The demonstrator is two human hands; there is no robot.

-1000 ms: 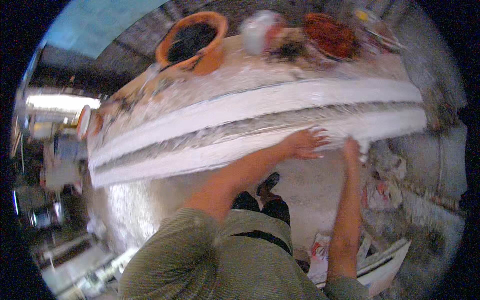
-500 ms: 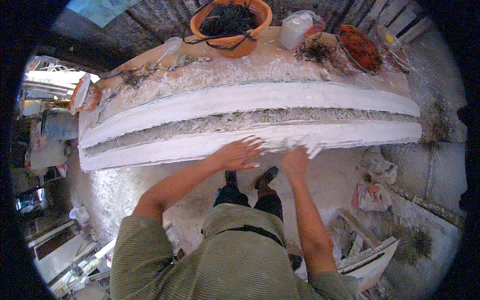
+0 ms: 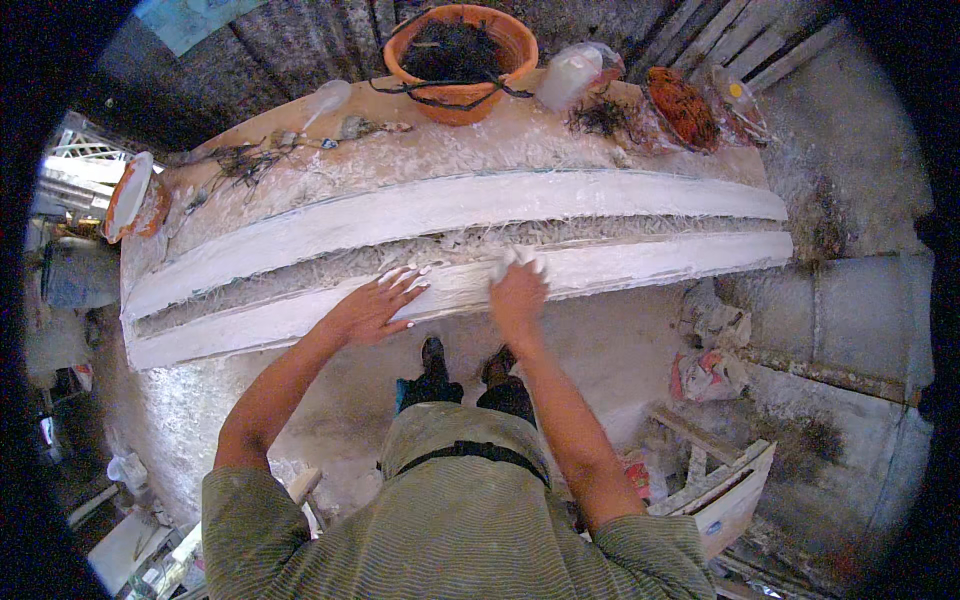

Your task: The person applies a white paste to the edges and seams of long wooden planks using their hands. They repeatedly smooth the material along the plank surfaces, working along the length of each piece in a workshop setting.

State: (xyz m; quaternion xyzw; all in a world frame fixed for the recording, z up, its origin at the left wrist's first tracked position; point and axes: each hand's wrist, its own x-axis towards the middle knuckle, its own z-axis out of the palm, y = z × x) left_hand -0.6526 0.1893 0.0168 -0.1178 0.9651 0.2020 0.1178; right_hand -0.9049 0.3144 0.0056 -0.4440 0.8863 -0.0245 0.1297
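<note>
A long, curved white plaster-like moulding point(image 3: 640, 262) lies across the near side of the table, with a rough, fibrous grey channel point(image 3: 330, 262) running between its two smooth white bands. My left hand point(image 3: 378, 308) rests on the near band, fingers spread and white at the tips, holding nothing. Further right, my right hand point(image 3: 519, 300) reaches over the same band toward the channel. Its fingers are bent, somewhat apart and coated white at the tips; motion blurs them a little, and I see no tool in them.
Along the table's point(image 3: 400, 150) far side stand an orange bucket point(image 3: 460, 95) of dark fibres, a translucent container point(image 3: 570, 78) and a heap of reddish fibre point(image 3: 682, 108). A white-smeared orange bowl point(image 3: 137, 200) is at the left end. Crumpled bags point(image 3: 710, 372) and a wooden frame point(image 3: 720, 490) lie right of me.
The view has shifted, so the table sits further left. My right hand has moved up toward the channel, its fingers now more bent. My left hand stays spread on the near band.
</note>
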